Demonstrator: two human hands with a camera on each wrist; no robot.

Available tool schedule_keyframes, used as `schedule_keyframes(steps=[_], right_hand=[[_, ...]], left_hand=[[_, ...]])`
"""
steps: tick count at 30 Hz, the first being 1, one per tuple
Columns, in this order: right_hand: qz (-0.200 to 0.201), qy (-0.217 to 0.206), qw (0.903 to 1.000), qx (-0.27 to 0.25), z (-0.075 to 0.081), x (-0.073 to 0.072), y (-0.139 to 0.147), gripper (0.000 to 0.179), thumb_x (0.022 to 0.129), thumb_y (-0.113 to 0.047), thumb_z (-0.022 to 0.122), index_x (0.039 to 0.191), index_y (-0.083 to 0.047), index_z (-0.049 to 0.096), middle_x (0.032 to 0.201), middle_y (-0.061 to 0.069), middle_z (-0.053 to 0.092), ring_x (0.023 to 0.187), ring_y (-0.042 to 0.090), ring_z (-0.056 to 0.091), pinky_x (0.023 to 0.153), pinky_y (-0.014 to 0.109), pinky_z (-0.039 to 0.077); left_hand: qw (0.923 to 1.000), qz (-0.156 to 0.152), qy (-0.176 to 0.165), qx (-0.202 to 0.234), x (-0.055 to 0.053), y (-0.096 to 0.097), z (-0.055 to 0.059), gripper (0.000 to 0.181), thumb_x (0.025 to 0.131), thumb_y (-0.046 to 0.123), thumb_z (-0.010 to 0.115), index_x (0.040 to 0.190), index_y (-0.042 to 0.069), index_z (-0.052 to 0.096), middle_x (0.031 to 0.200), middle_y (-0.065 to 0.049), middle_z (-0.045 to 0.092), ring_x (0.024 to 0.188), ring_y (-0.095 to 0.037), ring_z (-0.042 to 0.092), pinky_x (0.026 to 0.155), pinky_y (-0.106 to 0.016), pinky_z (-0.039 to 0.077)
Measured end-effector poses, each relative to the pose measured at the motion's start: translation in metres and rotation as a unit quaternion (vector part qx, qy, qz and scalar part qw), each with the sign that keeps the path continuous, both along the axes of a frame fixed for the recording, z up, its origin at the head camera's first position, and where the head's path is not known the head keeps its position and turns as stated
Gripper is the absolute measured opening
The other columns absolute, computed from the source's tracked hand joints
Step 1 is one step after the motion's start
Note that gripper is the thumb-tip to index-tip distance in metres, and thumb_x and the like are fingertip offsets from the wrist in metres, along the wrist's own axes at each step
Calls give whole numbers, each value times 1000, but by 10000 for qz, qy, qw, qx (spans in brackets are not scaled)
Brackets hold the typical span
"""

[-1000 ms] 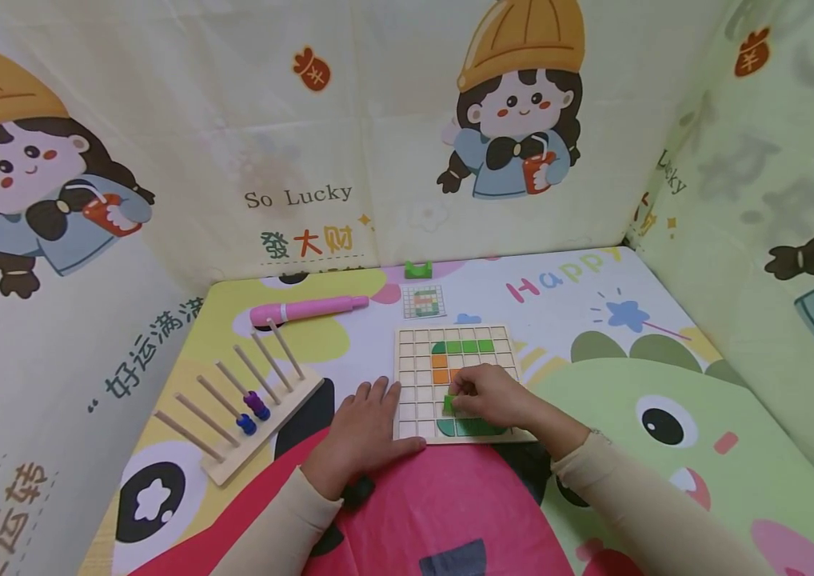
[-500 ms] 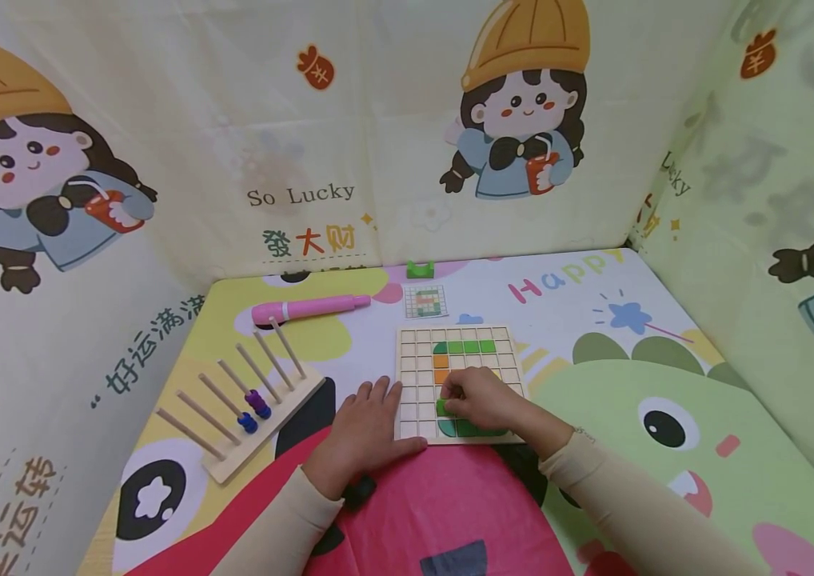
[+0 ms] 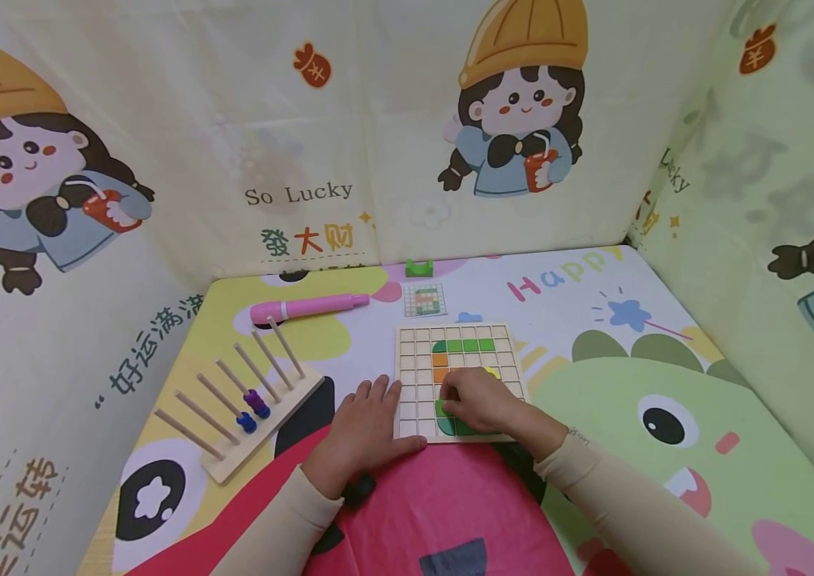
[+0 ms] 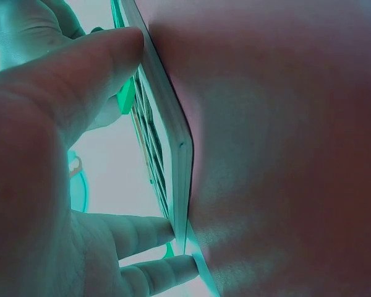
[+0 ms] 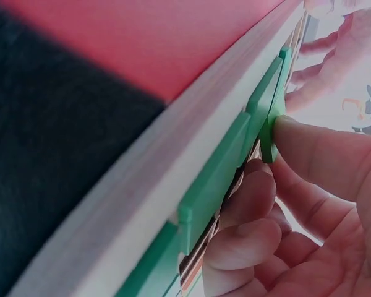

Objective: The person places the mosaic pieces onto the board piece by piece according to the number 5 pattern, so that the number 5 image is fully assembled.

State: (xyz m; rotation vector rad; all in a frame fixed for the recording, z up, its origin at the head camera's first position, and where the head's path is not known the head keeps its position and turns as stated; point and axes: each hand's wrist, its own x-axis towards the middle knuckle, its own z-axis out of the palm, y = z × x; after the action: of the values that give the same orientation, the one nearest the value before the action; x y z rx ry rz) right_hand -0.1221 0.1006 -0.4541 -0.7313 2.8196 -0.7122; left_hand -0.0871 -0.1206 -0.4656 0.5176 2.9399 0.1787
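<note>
A square wooden grid board [image 3: 407, 400] lies in front of me. Between thumb and finger, my right hand [image 3: 482, 402] pinches a light green tile [image 5: 269, 137] over the board's lower part, beside the dark green tiles [image 5: 219, 167] along the near edge. My left hand [image 3: 362, 436] rests at the board's near left corner, fingers spread along the left side and thumb on the near edge. Farther up the board are a row of light green tiles [image 3: 471, 346], a rounded dark green tile [image 3: 439, 346], orange tiles [image 3: 440, 368] and some yellow, partly behind the right hand.
A wooden peg rack [image 3: 263, 424] with blue and purple beads stands at left. Behind it lies a pink pen-like stick [image 3: 309, 307]. A small pattern card [image 3: 424, 300] and a green notched block [image 3: 419, 268] lie beyond the board. Printed cloth walls enclose the table.
My right hand has moved slightly left and toward me with the light green tile, down to the dark green tiles. The left hand has stayed at the board's corner.
</note>
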Motion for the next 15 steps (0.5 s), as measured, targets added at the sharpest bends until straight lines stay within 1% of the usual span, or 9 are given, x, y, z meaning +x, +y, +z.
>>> schedule_keyframes(steps=[4, 8, 11, 13, 15], right_hand=[[-64, 13, 10000, 54, 0, 0, -2, 10, 91, -13, 77, 84, -16, 71, 75, -8, 61, 70, 9, 54, 68, 30, 49], [-79, 114, 9998, 153, -2, 0, -4, 7, 90, -12, 79, 87, -15, 73, 78, -7, 63, 73, 10, 56, 70, 32, 51], [-112, 166, 9996, 216, -4, 0, -4, 8, 90, -14, 79, 87, -16, 73, 77, -8, 63, 73, 9, 56, 69, 32, 51], [-120, 193, 9996, 182, -4, 1, -3, 9, 91, -15, 77, 85, -18, 72, 76, -9, 61, 71, 9, 55, 68, 31, 50], [-126, 158, 9998, 18, -3, 1, -1, 10, 92, -16, 75, 83, -19, 70, 73, -10, 60, 69, 9, 54, 66, 30, 49]], left_hand=[[10000, 8, 5, 1, 0, 0, 0, 106, 78, 71, 74, 158, 10, 41, 157, -15, 44, 140, -36, 44, 109, -55, 47], [10000, 3, -4, 4, 0, 0, 0, 106, 79, 71, 74, 158, 10, 41, 157, -15, 44, 140, -36, 44, 109, -55, 46], [10000, 3, -17, 19, 0, 0, 0, 106, 78, 71, 74, 158, 10, 41, 157, -15, 44, 140, -37, 43, 110, -56, 46], [10000, 2, -19, 21, 0, 0, 0, 106, 78, 71, 74, 158, 10, 41, 157, -15, 44, 140, -37, 44, 110, -56, 46], [10000, 2, -15, 34, 1, 0, 0, 106, 78, 71, 75, 158, 10, 41, 157, -15, 44, 140, -37, 44, 110, -56, 46]])
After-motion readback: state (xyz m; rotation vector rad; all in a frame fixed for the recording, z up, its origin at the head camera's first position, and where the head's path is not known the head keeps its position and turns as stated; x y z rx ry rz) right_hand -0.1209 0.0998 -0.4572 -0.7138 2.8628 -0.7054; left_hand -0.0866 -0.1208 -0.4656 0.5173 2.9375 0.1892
